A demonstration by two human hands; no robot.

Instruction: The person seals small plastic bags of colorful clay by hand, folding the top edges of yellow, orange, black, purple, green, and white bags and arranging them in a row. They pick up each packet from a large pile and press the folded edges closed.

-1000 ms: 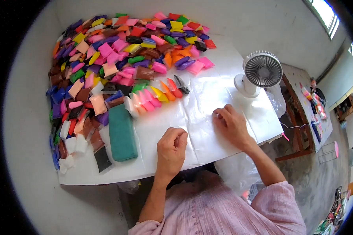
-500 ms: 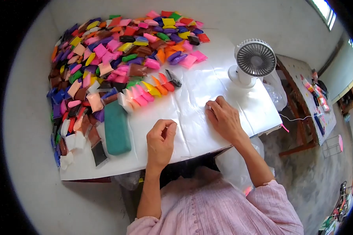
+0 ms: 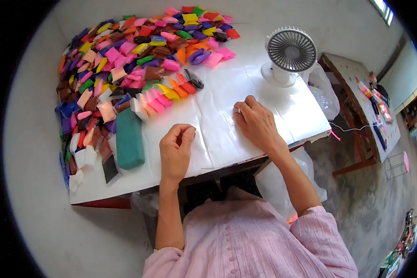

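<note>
My left hand (image 3: 176, 150) is closed at the table's front edge, fingertips curled against the thumb; whatever it may hold is too small to make out. To its left lies a teal block (image 3: 129, 139). My right hand (image 3: 257, 123) rests on the white table cover (image 3: 217, 134), fingers bent together, with a small whitish bit at the fingertips that I cannot identify. A fanned row of small packets (image 3: 160, 98), white, pink, yellow, orange and red, lies beyond my left hand.
A large heap of colourful packets (image 3: 120, 60) covers the table's left and back. A white fan (image 3: 289, 53) stands at the back right. Clear plastic bags (image 3: 322, 92) hang beside the table. A second table (image 3: 352, 106) is farther right.
The camera view has shifted, so the table and its objects appear slightly higher and further left. Both hands keep nearly the same pose over the cover.
</note>
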